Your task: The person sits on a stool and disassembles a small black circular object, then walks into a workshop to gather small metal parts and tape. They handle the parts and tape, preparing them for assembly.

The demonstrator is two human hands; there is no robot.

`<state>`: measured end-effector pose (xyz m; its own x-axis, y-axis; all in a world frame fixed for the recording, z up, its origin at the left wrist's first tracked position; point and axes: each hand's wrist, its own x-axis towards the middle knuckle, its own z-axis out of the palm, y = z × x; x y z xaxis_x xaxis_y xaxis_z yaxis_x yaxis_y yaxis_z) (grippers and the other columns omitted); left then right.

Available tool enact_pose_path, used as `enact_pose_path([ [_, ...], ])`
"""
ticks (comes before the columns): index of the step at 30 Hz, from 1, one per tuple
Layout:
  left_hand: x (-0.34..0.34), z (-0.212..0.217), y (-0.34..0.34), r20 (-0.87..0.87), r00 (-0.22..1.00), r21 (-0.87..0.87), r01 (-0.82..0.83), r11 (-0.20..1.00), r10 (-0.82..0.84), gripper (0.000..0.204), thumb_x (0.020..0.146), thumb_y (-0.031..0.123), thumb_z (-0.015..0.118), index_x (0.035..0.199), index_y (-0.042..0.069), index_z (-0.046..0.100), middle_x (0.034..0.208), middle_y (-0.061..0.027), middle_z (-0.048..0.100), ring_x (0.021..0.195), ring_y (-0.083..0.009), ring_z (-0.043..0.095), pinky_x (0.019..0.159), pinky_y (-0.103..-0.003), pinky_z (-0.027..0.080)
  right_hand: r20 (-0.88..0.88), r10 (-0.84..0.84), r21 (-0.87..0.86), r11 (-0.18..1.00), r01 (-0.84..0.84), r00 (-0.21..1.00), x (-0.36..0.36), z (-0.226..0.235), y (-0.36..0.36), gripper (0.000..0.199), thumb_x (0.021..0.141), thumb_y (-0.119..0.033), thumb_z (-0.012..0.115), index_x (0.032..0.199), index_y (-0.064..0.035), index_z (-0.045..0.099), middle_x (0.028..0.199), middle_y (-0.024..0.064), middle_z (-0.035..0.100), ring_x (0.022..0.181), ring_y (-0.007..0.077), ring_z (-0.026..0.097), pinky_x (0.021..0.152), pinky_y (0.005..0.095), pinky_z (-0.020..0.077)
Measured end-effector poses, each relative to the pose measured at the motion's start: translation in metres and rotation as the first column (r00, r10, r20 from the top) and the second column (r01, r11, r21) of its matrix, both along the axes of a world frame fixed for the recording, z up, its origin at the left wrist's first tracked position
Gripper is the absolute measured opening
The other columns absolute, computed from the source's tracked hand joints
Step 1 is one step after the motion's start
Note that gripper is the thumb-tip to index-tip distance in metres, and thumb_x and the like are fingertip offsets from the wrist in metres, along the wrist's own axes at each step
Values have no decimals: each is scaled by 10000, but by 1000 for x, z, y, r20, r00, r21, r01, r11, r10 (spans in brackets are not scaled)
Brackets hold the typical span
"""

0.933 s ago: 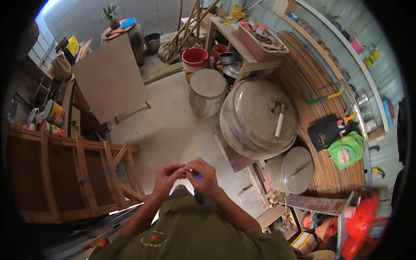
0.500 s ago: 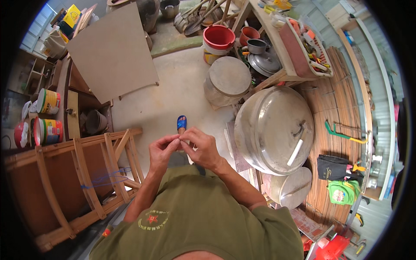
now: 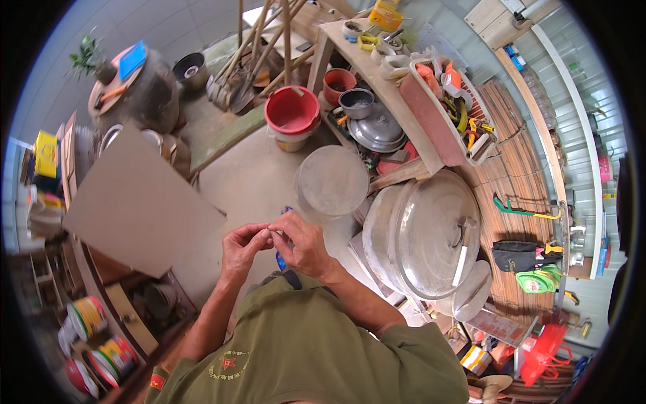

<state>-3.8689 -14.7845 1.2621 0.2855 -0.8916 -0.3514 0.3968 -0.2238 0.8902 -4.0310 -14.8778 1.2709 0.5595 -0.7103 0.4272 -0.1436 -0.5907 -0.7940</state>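
My left hand [image 3: 243,248] and my right hand [image 3: 301,244] meet in front of my chest, fingertips pinched together. Whatever sits between the fingertips is too small to make out. Just beyond my right hand stands a round metal drum [image 3: 332,182] with a flat dusty top. A blue sandal [image 3: 280,261] shows partly below the hands, mostly covered by them.
A large lidded metal pot [image 3: 431,236] stands at right. Behind are a red bucket [image 3: 291,111] and several long-handled shovels [image 3: 243,97]. A brown board [image 3: 128,202] leans at left. A basket of tools [image 3: 471,128] rests on the wooden bench [image 3: 383,87].
My view has turned right and up, so the far wall and plant show and the wooden ladder-like frame has left the view. Both hands stay pinched together.
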Motion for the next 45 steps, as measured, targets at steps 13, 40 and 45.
enact_pose_path([
  [13,168,-15,-256,3,996,33,84,996,-85,191,1004,111,741,1129,-33,741,964,-75,757,850,-137,718,811,-307,619,67,-42,83,996,36,997,149,-11,-247,190,861,9,756,1012,-69,672,928,86,662,753,309,681,632,405,544],
  [40,258,-64,-608,-149,849,233,529,816,-507,156,957,88,789,1073,-8,751,964,-73,765,803,-156,741,770,-307,626,-395,-796,-134,543,829,458,76,-69,-642,134,857,-106,750,991,-96,757,1160,137,628,1066,349,645,914,449,532],
  [45,247,-72,-612,-83,903,273,428,862,-422,169,950,84,799,1089,-3,758,957,-62,771,808,-142,737,769,-298,619,-457,-725,-366,681,634,515,64,-81,-745,215,867,-140,737,1072,-108,792,1317,147,596,1220,360,567,1042,482,476],
])
